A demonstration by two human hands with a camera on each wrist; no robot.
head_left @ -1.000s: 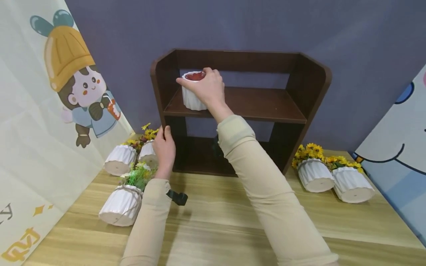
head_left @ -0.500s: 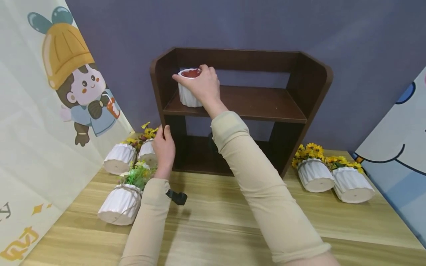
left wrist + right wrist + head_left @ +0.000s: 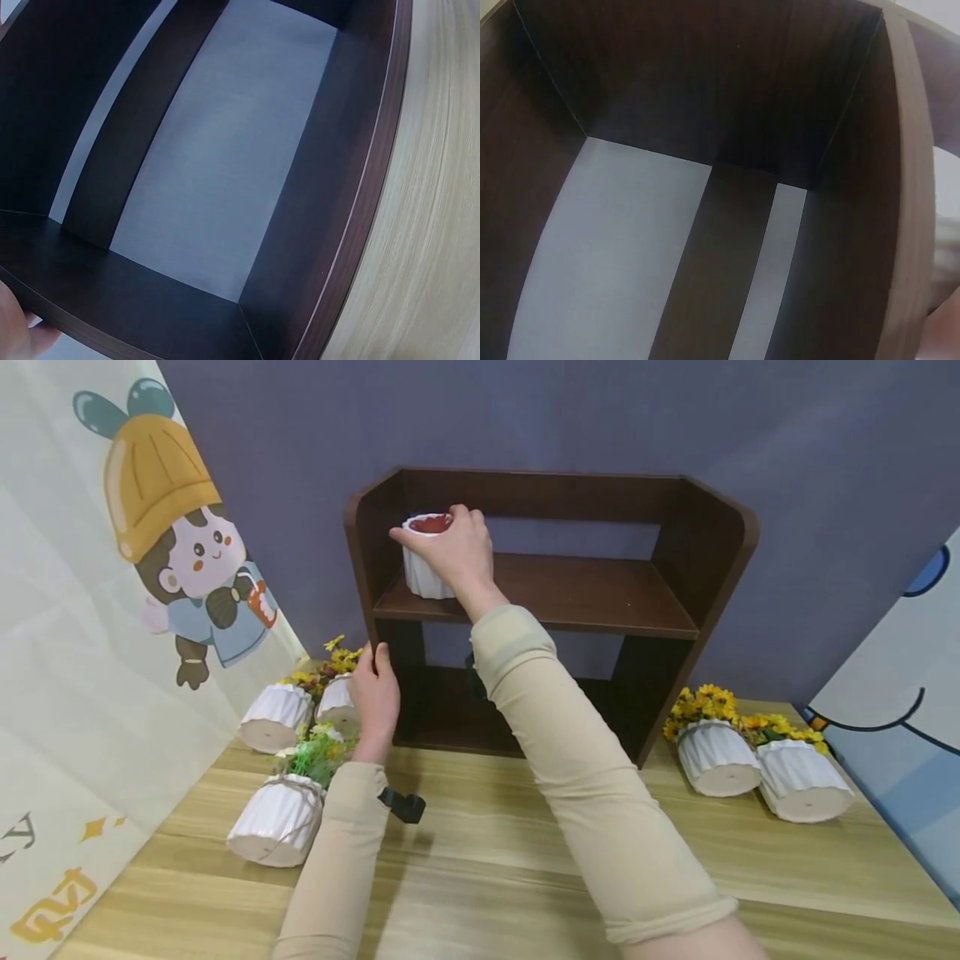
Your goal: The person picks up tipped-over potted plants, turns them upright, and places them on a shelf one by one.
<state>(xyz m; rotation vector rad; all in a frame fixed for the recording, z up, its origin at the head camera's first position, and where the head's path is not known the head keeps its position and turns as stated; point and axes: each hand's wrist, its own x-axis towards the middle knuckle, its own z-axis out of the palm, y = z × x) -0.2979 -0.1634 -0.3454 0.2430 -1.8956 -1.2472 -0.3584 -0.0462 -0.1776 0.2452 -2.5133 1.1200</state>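
Note:
On the upper board of a dark brown two-tier shelf (image 3: pixel 577 589) stands a white fluted flower pot (image 3: pixel 426 575), upright near the left side panel, its inside reddish. My right hand (image 3: pixel 463 552) grips this pot from the right, thumb across the front rim and fingers at the far rim. Lower down, my left hand (image 3: pixel 375 693) holds the shelf's left side panel, the panel's front edge running between thumb and fingers. The left wrist view shows part of that hand (image 3: pixel 15 330) beside the dark panel (image 3: pixel 90 300). The right wrist view looks into the shelf's lower compartment (image 3: pixel 742 255).
On the left, several white pots with flowers lie on their sides, the nearest pot (image 3: pixel 276 822) beside my left forearm. Two more flower pots (image 3: pixel 718 758) lie right of the shelf. All rest on a wooden table (image 3: pixel 480 877). A purple-grey backdrop (image 3: pixel 562 418) hangs behind.
My right hand has shifted the white pot slightly left and back on the upper board, toward the side panel. The left hand stays at the shelf's side.

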